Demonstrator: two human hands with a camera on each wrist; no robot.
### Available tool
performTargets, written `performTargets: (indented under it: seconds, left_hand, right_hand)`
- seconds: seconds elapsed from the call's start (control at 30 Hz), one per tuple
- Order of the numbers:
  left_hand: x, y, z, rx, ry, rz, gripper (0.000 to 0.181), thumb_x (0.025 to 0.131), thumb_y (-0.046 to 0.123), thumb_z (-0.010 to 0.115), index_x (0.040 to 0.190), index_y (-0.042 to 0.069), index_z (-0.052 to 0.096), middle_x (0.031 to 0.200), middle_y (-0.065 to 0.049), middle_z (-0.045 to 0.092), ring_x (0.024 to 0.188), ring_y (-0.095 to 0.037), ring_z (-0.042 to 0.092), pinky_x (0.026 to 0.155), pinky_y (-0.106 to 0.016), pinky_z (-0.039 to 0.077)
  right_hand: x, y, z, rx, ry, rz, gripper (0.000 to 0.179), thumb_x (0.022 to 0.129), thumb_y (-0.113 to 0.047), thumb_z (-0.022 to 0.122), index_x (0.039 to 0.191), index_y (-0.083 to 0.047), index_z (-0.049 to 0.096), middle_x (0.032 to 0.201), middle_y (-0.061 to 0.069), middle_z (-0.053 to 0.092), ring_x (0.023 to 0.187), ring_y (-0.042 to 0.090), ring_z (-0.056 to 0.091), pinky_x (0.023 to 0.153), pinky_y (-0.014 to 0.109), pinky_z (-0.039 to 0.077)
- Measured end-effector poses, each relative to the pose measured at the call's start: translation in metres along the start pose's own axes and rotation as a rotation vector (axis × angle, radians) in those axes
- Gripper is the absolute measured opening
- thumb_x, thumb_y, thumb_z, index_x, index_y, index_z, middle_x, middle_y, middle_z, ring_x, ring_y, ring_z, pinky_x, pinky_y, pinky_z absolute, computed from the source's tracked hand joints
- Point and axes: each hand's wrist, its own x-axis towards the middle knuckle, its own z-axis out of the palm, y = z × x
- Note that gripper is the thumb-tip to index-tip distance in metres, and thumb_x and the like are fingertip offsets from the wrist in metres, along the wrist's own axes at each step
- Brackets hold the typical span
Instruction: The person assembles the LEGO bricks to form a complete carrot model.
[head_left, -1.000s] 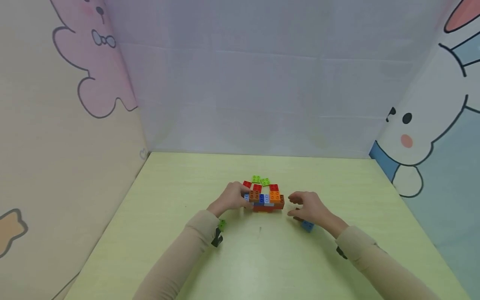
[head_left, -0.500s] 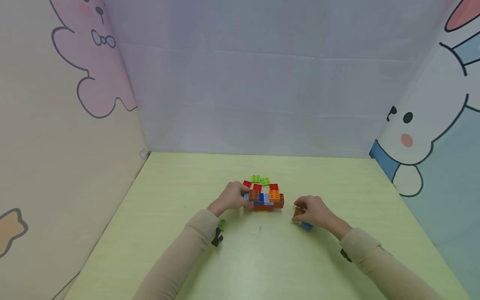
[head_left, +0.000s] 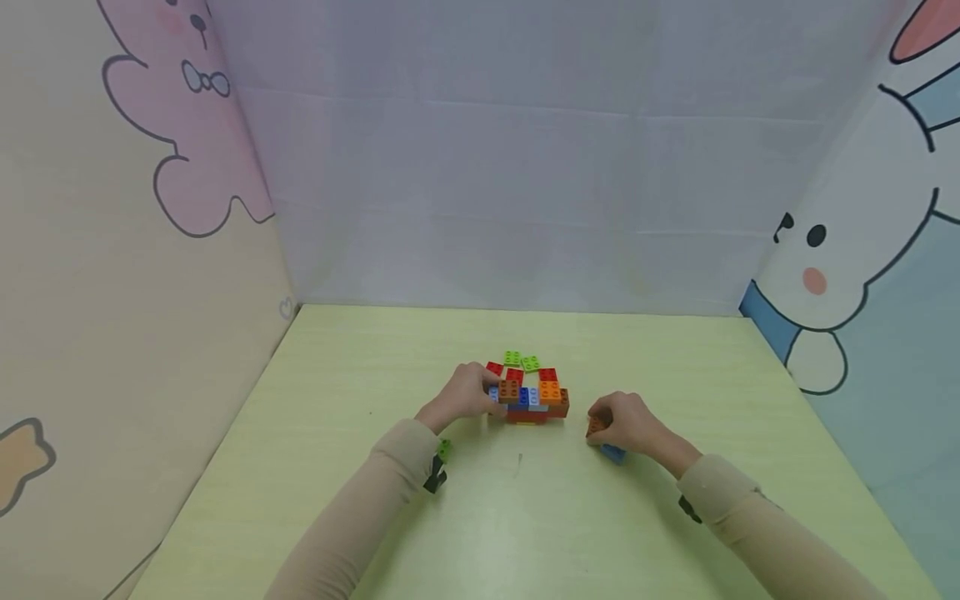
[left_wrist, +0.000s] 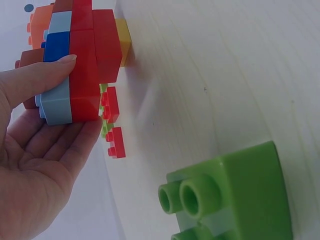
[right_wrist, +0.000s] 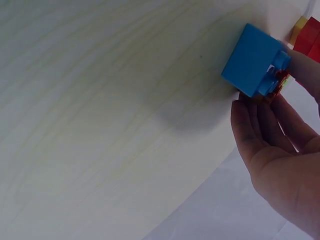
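Note:
Near the table's middle stands a built block of toy bricks (head_left: 528, 408), in red, blue, light blue, brown and orange layers over a yellow piece. My left hand (head_left: 463, 393) grips its left end, thumb on the near side and fingers behind, as the left wrist view shows. To the right, my right hand (head_left: 632, 423) pinches a brown brick (head_left: 595, 427) between thumb and fingers, low at the table. Just nearer lies a blue brick (head_left: 613, 453). In the right wrist view this blue brick (right_wrist: 252, 60) partly hides the brown one.
Behind the built block lie loose red bricks (head_left: 548, 374) and two lime green bricks (head_left: 512, 357). A green brick (head_left: 445, 450) sits beside my left wrist, large in the left wrist view. Cloth walls with cartoon animals border the pale table (head_left: 525, 533).
My right hand has moved slightly right and nearer, and its spread fingers have closed on the brown brick. The left hand keeps its grip on the built block.

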Motion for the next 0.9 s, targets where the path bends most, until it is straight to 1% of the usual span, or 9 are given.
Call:
performTargets:
  seconds: [0.23, 0.4, 0.57, 0.63, 0.73, 0.9]
  left_hand:
    - [-0.001, 0.001, 0.0, 0.003, 0.001, -0.02, 0.056, 0.068, 0.018, 0.087, 0.118, 0.001, 0.067, 0.102, -0.004, 0.067, 0.089, -0.015, 0.055, 0.074, -0.031, 0.047]
    - [-0.001, 0.001, 0.0, 0.005, -0.002, -0.005, 0.053, 0.068, 0.017, 0.086, 0.116, 0.002, 0.069, 0.097, -0.002, 0.067, 0.085, -0.015, 0.055, 0.07, -0.03, 0.047]
    - [-0.002, 0.003, 0.0, 0.028, 0.004, -0.01, 0.053, 0.069, 0.018, 0.086, 0.116, 0.002, 0.069, 0.1, -0.003, 0.067, 0.086, -0.015, 0.055, 0.071, -0.029, 0.047]
    - [-0.002, 0.004, 0.0, 0.034, 0.008, -0.014, 0.054, 0.069, 0.018, 0.086, 0.117, 0.002, 0.068, 0.102, -0.004, 0.067, 0.088, -0.014, 0.055, 0.074, -0.029, 0.047]
    - [-0.003, 0.006, 0.0, 0.032, 0.012, -0.018, 0.053, 0.069, 0.017, 0.086, 0.117, 0.002, 0.068, 0.102, -0.004, 0.067, 0.088, -0.014, 0.055, 0.075, -0.03, 0.047]
    - [-0.004, 0.006, 0.0, 0.019, 0.009, -0.02, 0.053, 0.069, 0.015, 0.086, 0.117, 0.003, 0.068, 0.096, -0.001, 0.067, 0.085, -0.014, 0.056, 0.073, -0.029, 0.047]
  right_hand:
    - [0.004, -0.001, -0.007, 0.011, 0.006, -0.022, 0.036, 0.074, -0.014, 0.082, 0.105, 0.0, 0.071, 0.093, 0.002, 0.067, 0.079, 0.016, 0.057, 0.072, 0.036, 0.049]
    - [0.011, -0.008, -0.019, 0.045, 0.04, -0.043, 0.036, 0.078, -0.011, 0.078, 0.109, 0.003, 0.068, 0.095, 0.004, 0.067, 0.081, 0.018, 0.06, 0.074, 0.037, 0.05]
    - [0.021, -0.025, -0.03, 0.105, 0.093, -0.057, 0.035, 0.08, -0.01, 0.076, 0.111, 0.004, 0.067, 0.097, 0.007, 0.067, 0.086, 0.022, 0.063, 0.079, 0.04, 0.051]
    - [0.024, -0.033, -0.033, 0.125, 0.101, -0.053, 0.035, 0.081, -0.01, 0.075, 0.112, 0.004, 0.066, 0.099, 0.008, 0.067, 0.088, 0.023, 0.062, 0.08, 0.041, 0.051]
    - [0.029, -0.043, -0.036, 0.139, 0.098, -0.07, 0.034, 0.082, -0.009, 0.074, 0.113, 0.004, 0.066, 0.1, 0.01, 0.066, 0.09, 0.025, 0.062, 0.081, 0.041, 0.051]
    - [0.034, -0.055, -0.039, 0.095, 0.109, -0.123, 0.034, 0.081, -0.008, 0.074, 0.112, 0.004, 0.066, 0.1, 0.01, 0.067, 0.09, 0.026, 0.063, 0.082, 0.043, 0.051]
